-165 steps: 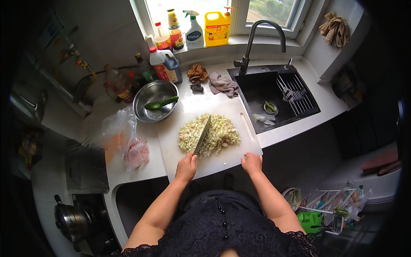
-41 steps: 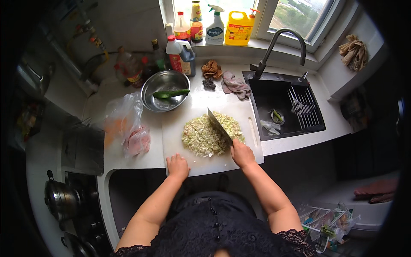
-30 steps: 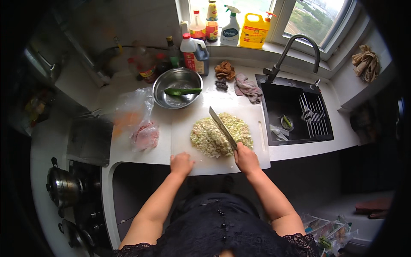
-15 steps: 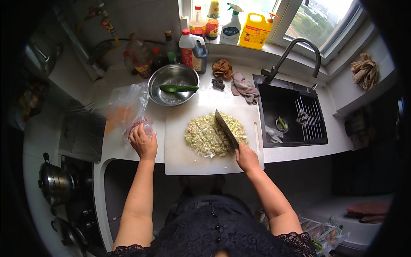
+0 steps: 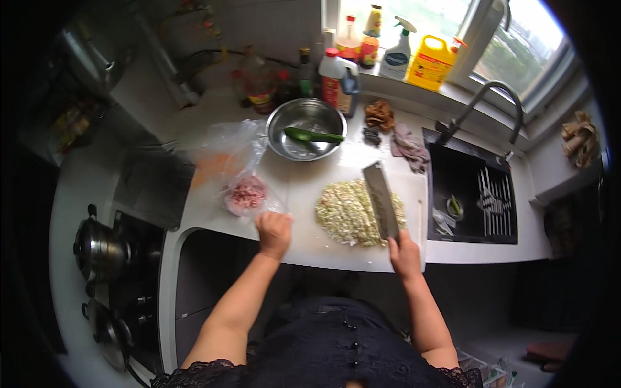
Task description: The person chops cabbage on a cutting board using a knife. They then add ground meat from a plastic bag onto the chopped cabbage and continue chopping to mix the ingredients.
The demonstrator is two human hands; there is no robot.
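Note:
My right hand [image 5: 405, 257] grips the handle of a cleaver [image 5: 380, 199], its broad blade slanting over a pile of finely chopped pale-green vegetable [image 5: 343, 213]. The pile lies on a white cutting board [image 5: 310, 252]. Left of the board, a clear plastic bag [image 5: 275, 202] lies around pink chopped meat [image 5: 247, 194]. My left hand [image 5: 274, 231] is closed on the bag's near right edge, beside the meat. Behind the board, a steel bowl [image 5: 278, 147] holds a green cucumber [image 5: 314, 136].
Another plastic bag [image 5: 233, 145] with something orange lies behind the meat. A rag [image 5: 409, 147] and a brown crumpled thing [image 5: 379, 115] lie near the black sink [image 5: 446, 220]. Bottles, including a large jug [image 5: 337, 84], stand at the back. Pots [image 5: 100, 249] sit at left.
My left hand has left the top of the meat and now pinches the bag's edge, uncovering the meat. The cleaver has turned to show more of its flat side. The whole view has shifted.

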